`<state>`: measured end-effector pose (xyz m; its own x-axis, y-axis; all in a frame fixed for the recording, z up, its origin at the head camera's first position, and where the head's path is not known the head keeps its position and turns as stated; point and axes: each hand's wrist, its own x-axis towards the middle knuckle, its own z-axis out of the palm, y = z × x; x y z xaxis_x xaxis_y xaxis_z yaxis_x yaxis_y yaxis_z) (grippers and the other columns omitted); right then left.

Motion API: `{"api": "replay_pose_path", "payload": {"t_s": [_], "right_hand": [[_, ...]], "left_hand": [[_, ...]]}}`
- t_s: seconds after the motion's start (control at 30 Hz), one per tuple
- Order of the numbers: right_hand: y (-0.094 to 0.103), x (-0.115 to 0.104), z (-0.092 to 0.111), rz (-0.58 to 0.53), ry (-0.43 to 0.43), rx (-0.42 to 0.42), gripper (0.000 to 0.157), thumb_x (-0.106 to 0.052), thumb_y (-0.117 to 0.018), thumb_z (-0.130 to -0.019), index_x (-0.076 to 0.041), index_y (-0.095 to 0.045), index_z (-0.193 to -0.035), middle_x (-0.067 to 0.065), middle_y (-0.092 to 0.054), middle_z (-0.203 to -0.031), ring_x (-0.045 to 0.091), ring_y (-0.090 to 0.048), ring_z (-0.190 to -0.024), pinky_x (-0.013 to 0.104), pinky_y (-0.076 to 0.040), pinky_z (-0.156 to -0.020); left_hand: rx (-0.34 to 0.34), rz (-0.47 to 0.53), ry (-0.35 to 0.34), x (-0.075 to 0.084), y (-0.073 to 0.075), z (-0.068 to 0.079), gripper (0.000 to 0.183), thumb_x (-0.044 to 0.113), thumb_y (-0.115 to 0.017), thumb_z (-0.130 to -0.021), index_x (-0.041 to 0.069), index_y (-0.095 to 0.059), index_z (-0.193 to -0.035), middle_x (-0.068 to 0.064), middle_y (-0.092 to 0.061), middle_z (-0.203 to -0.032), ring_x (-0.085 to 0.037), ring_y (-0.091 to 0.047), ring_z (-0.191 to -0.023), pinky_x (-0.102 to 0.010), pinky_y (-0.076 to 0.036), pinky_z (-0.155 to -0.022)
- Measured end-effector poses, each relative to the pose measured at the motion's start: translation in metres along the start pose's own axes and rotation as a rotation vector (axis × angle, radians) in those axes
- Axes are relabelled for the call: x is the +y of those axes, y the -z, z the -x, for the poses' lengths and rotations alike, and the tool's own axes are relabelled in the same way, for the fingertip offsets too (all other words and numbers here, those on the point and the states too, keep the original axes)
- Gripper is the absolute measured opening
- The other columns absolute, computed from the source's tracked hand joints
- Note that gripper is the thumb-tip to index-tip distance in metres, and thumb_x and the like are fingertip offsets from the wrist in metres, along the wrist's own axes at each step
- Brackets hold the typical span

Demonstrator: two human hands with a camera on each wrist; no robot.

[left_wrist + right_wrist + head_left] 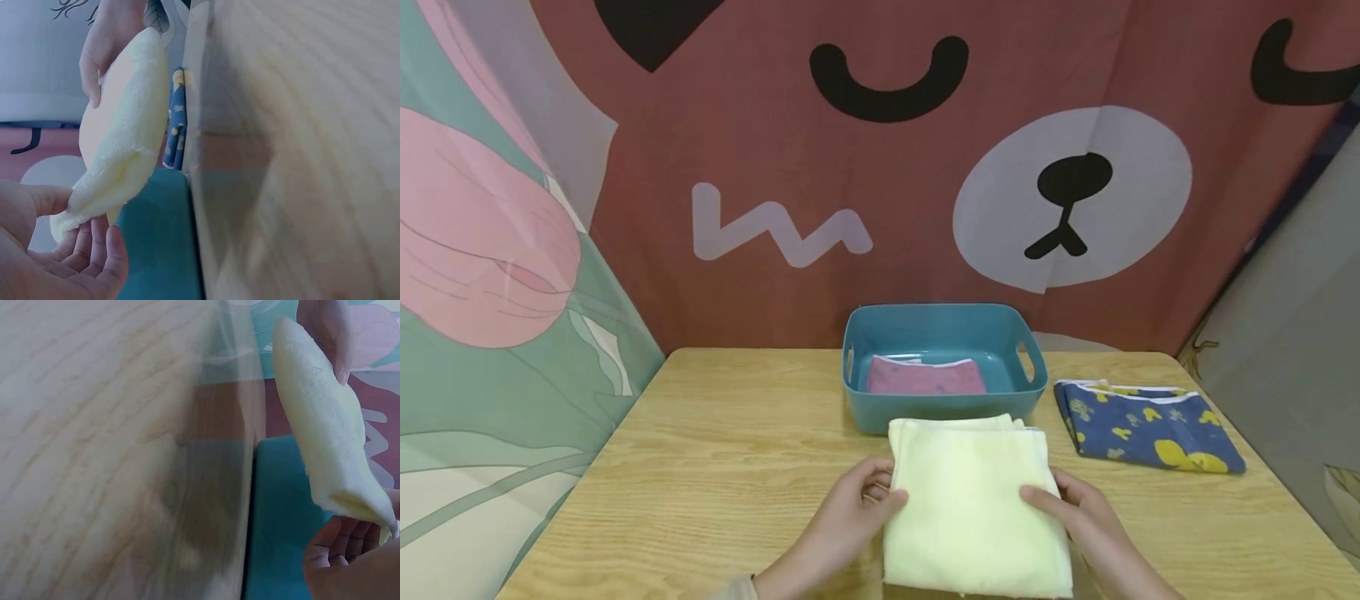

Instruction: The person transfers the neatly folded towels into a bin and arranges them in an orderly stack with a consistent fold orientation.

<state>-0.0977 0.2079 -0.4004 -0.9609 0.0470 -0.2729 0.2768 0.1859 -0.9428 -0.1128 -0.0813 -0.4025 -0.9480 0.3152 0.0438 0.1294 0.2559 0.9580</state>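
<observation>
A pale yellow folded towel (973, 508) is held up off the table in front of a teal basket (940, 412). My left hand (853, 508) grips its left edge, thumb on the near face and fingers behind. On the opposite edge my right hand (1093, 521) pinches it the same way. Both wrist views show the towel's thick folded layers sagging between the hands; the left wrist view has the left hand (69, 244) close up, and the right wrist view the right hand (356, 550). Inside the basket lies a pink folded cloth (925, 377).
To the right of the basket, a blue folded cloth (1150, 425) with yellow patterns lies on the wooden table (722, 442). A reddish-brown curtain (760, 308) with a bear face hangs right behind the table's back edge.
</observation>
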Motion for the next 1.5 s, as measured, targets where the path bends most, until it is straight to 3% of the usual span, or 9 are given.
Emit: {"api": "replay_pose_path", "payload": {"t_s": [0.37,0.57,0.83,1.13,1.5], "right_hand": [[-0.001,-0.018,-0.003,-0.064,-0.003,-0.015,0.062,-0.030,-0.064,-0.097,0.006,-0.043,-0.144,0.012,-0.064,-0.118,0.019,-0.063,-0.097,0.033,-0.054,-0.080],[-0.004,-0.029,-0.004,-0.093,0.027,-0.011,0.061,-0.029,-0.065,-0.097,0.003,-0.044,-0.144,0.011,-0.064,-0.117,0.019,-0.064,-0.097,0.033,-0.054,-0.081],[-0.003,-0.043,-0.008,-0.132,0.076,-0.021,0.060,-0.028,-0.064,-0.097,0.002,-0.043,-0.145,0.009,-0.064,-0.118,0.017,-0.065,-0.097,0.033,-0.055,-0.081],[-0.001,-0.051,-0.012,-0.143,0.097,-0.017,0.060,-0.029,-0.064,-0.097,0.002,-0.044,-0.144,0.007,-0.065,-0.112,0.016,-0.065,-0.097,0.032,-0.055,-0.082],[-0.001,-0.060,-0.016,-0.172,0.104,-0.026,0.059,-0.030,-0.064,-0.097,0.002,-0.044,-0.142,0.001,-0.067,-0.107,0.014,-0.064,-0.097,0.032,-0.054,-0.082]], "left_hand": [[0.022,-0.042,-0.035,0.015,0.009,-0.011,0.036,0.019,-0.067,-0.096,-0.001,-0.059,-0.124,-0.004,-0.062,-0.102,-0.017,-0.058,-0.093,-0.025,-0.050,-0.080],[0.030,-0.057,-0.043,0.020,0.017,-0.014,0.039,0.025,-0.066,-0.097,0.000,-0.058,-0.126,-0.005,-0.060,-0.105,-0.018,-0.058,-0.096,-0.027,-0.049,-0.084],[0.066,-0.048,-0.081,0.027,0.023,-0.020,0.036,0.019,-0.067,-0.096,0.000,-0.058,-0.125,-0.006,-0.061,-0.103,-0.017,-0.058,-0.094,-0.027,-0.049,-0.083],[0.090,-0.014,-0.075,0.030,0.026,-0.027,0.041,0.019,-0.068,-0.096,-0.001,-0.056,-0.129,-0.007,-0.061,-0.105,-0.018,-0.058,-0.095,-0.028,-0.050,-0.084],[0.144,0.003,-0.072,0.034,0.029,-0.036,0.034,0.016,-0.068,-0.095,0.001,-0.060,-0.125,-0.007,-0.061,-0.102,-0.019,-0.056,-0.091,-0.030,-0.049,-0.083]]}}
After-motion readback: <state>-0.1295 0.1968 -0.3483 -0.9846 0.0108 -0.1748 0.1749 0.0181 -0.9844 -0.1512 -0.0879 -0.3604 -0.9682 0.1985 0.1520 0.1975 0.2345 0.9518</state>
